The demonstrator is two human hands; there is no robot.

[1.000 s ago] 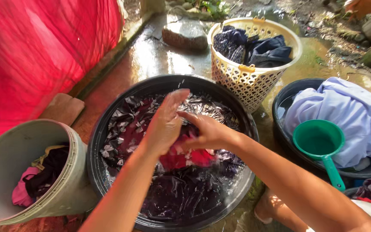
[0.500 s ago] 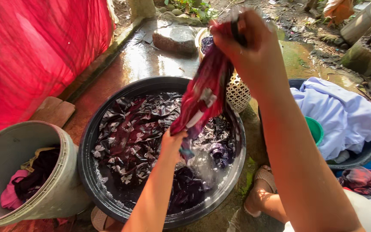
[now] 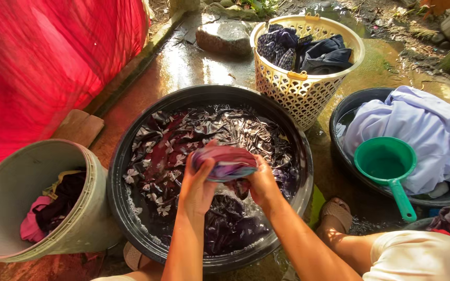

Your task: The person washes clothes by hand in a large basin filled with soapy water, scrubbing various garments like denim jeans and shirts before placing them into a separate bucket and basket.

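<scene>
Left hand (image 3: pixel 196 190), right hand (image 3: pixel 263 186), seemingly clenched

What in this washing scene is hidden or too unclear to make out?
Head view:
- Fingertips of the left hand and right hand: wrapped in the bunched cloth.
- Black tub bottom: covered by dark soaking clothes.
- Basin with pale laundry: cut off by the right edge.
- Grey bucket: cut off at the left.

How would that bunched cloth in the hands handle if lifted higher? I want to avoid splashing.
The bunched cloth, gripped by the left hand and right hand over the black basin, looks soaked, so probably heavy for its size. It folds softly, so likely floppy. Its wet sheen suggests dripping.
</scene>
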